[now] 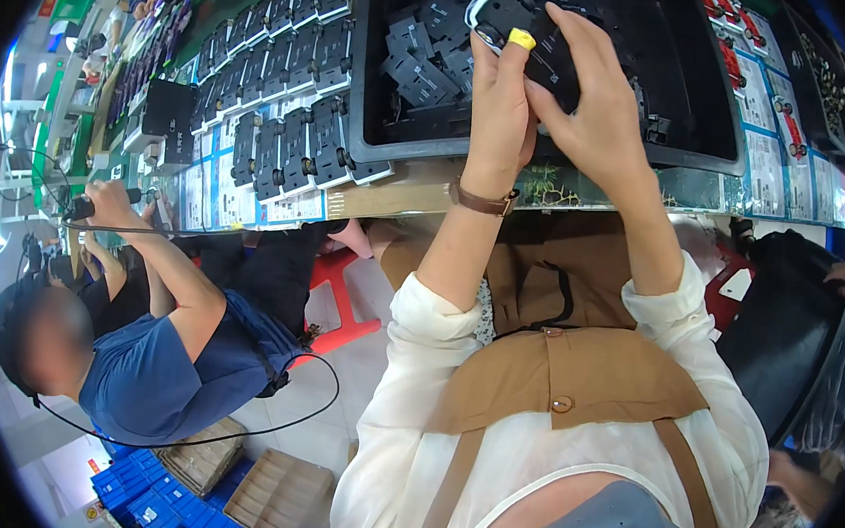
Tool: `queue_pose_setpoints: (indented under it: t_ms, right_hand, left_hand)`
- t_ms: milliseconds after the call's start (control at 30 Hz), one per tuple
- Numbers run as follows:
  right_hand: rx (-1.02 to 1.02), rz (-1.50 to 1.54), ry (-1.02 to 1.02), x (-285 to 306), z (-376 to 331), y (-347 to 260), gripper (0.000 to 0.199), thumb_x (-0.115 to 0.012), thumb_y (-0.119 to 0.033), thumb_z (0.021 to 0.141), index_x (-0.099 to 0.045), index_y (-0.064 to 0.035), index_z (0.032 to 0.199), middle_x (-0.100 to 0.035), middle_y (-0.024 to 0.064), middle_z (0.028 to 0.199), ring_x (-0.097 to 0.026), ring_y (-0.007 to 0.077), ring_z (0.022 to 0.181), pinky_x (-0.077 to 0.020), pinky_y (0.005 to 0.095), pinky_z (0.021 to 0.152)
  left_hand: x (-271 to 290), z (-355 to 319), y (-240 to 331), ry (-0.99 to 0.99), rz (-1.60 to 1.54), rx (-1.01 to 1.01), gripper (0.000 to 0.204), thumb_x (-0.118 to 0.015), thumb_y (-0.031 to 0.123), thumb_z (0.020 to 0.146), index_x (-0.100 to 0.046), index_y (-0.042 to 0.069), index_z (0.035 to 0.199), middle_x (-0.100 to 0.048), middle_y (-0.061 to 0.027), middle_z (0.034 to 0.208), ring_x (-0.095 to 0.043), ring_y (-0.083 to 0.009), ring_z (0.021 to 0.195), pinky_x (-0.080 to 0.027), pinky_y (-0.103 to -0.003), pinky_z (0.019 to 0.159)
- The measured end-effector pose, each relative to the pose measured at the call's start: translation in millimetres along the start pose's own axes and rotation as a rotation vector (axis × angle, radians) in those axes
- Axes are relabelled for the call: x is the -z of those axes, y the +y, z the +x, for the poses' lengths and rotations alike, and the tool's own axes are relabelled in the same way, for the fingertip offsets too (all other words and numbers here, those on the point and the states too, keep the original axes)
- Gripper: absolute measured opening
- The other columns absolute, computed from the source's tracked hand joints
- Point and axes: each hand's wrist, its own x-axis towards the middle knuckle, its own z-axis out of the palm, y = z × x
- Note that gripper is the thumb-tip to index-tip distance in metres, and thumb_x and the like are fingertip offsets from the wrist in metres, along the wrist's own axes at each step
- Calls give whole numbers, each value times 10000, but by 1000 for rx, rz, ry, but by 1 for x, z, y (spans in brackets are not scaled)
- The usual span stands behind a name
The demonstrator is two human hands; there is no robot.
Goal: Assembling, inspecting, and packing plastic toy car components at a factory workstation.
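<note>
- both hands meet over a black bin, fingers closed around one black plastic part (535,35) with a white edge, held above the bin's far left area.
- left hand (500,101) grips the part from the left; a yellow cap (522,40) covers one fingertip and a brown watch strap (482,201) circles the wrist.
- right hand (598,109) wraps the part from the right.
- the black bin (691,136) holds more loose black parts.
- to the left, rows of similar black parts (294,65) line the bench.
- at near left, a person in a blue shirt (151,372) sits holding a tool.
</note>
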Motion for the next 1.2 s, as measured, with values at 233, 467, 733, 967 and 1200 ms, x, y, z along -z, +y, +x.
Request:
queue_pose_setpoints:
  t_ms: [233, 467, 733, 967, 1200]
  right_hand:
    - [-658, 945, -217, 31, -19, 30, 349, -482, -220, 914, -522, 3, 1180, -587, 114, 1037, -593, 160, 881, -497, 291, 779]
    - [-620, 820, -213, 19, -22, 20, 331, -631, -213, 835, -580, 33, 1050, -607, 42, 775, -579, 78, 655, -487, 200, 619]
    - [-586, 756, -153, 26, -27, 9, 296, -622, -197, 837, -587, 30, 1024, -615, 42, 801, -570, 71, 676, -486, 198, 611]
    - [-531, 891, -109, 21, -28, -11, 258, -547, -180, 892, -601, 37, 1020, -612, 36, 819, -583, 78, 711, -507, 212, 632]
    - [-468, 800, -202, 41, -21, -26, 548, -371, -374, 933, -356, 15, 1319, -497, 175, 1219, -539, 225, 1052, -417, 320, 917]
  left_hand:
    - [-5, -1, 2, -4, -2, -80, 268, -344, 218, 965, -436, 21, 1122, -568, -193, 1088, -551, -278, 1040, -472, -371, 880]
    - [-8, -6, 1, -53, 34, -130, 273, -336, 240, 967, -403, 36, 1135, -565, -179, 1078, -542, -282, 1052, -476, -362, 866]
    - [-23, -30, 11, 155, 114, -20, 123, -483, 142, 921, -465, 70, 1020, -541, 16, 871, -476, -22, 697, -377, -164, 552]
    - [-19, -36, 28, 213, 83, -58, 36, -490, 144, 917, -483, 109, 918, -483, 71, 705, -352, 12, 509, -256, -154, 420]
    - [29, -45, 96, 407, 406, -165, 184, -543, 174, 871, -526, 74, 1024, -507, 37, 722, -451, -42, 544, -351, -166, 434]
